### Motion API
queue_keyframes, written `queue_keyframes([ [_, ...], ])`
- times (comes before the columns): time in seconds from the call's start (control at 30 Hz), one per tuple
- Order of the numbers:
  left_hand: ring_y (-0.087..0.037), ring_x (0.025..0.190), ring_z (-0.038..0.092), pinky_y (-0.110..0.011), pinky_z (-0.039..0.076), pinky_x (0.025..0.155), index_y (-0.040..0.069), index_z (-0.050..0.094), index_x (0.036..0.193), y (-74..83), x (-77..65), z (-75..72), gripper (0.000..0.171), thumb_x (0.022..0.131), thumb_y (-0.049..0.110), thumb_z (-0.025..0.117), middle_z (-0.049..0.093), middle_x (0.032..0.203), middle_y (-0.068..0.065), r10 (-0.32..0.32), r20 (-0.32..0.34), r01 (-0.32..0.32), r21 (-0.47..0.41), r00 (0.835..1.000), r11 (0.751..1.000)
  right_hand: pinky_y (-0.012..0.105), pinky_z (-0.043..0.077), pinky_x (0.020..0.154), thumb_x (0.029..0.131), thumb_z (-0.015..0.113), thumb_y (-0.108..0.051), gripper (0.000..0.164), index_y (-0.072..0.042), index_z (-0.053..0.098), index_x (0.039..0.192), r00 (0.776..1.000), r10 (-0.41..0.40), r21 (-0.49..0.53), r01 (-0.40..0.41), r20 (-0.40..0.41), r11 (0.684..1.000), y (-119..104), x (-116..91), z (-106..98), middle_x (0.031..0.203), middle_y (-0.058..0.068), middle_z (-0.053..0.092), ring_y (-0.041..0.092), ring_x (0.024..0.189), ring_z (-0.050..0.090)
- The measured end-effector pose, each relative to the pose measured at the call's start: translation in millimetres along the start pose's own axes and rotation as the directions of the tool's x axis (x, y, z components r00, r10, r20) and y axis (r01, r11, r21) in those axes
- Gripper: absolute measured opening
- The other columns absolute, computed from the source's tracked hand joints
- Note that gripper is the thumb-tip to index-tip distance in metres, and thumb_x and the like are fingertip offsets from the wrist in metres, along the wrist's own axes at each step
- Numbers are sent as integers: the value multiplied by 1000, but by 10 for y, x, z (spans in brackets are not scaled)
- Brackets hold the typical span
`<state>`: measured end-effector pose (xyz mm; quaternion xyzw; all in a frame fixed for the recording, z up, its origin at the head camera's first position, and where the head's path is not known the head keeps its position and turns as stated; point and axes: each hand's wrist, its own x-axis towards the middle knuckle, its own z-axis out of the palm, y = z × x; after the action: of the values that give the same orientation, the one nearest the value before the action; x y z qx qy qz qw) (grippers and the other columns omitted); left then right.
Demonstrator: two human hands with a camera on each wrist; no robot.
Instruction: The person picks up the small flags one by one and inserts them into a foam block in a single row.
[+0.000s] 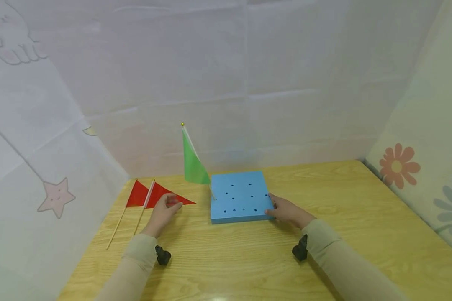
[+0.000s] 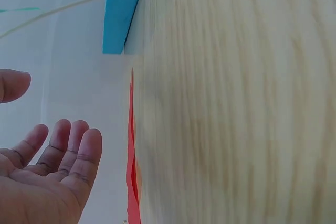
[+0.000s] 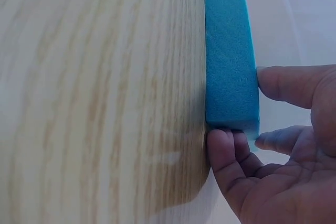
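Though holey, flat lt-blue blk [image 1: 241, 203]

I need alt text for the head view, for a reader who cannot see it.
A person's right hand grips the right edge of a blue, dark-spotted block in which a green flag stands tilted. The empty left hand hovers near two red flags lying on a wooden table.

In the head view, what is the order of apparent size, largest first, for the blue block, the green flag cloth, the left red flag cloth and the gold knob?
1. Blue block
2. Green flag cloth
3. Left red flag cloth, judged by its visible part
4. Gold knob, clearly smallest
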<state>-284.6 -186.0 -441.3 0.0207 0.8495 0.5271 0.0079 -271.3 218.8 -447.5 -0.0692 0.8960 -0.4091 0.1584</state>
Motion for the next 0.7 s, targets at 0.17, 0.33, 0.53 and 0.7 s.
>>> queue_keyframes([
  [0.17, -40, 122, 54, -48, 49, 96, -7, 45, 142, -56, -77, -168, 46, 104, 14, 61, 53, 134, -26, -6, -29, 7, 64, 1000, 998, 55, 45, 98, 103, 65, -19, 80, 10, 16, 160, 1000, 4, -29, -3, 4, 1000, -3, 20, -4, 138, 35, 49, 42, 121, 53],
  [0.33, -41, 121, 54, -46, 50, 94, -8, 45, 140, -89, -150, -319, 43, 104, 12, 59, 52, 134, -29, -9, -31, 12, 103, 999, 995, 56, 45, 101, 104, 63, -18, 79, 11, 15, 159, 1000, 0, -27, 0, 16, 1000, -13, 23, -4, 142, 38, 46, 46, 128, 50],
  [0.53, -44, 122, 53, -47, 51, 94, -11, 40, 142, -90, -231, -511, 47, 105, 11, 58, 51, 133, -30, -26, -25, 29, 138, 999, 990, 56, 44, 101, 104, 63, -19, 80, 9, 14, 160, 1000, 13, -14, -13, 21, 1000, -30, 5, -12, 140, 36, 46, 44, 126, 50],
  [0.7, -45, 124, 51, -45, 51, 93, -11, 38, 144, -123, -263, -616, 50, 105, 13, 58, 49, 133, -29, -41, -26, 44, 136, 999, 990, 55, 44, 99, 104, 64, -20, 81, 8, 14, 161, 1000, 27, -14, -27, 14, 1000, -22, 2, -24, 138, 34, 48, 41, 120, 54],
])
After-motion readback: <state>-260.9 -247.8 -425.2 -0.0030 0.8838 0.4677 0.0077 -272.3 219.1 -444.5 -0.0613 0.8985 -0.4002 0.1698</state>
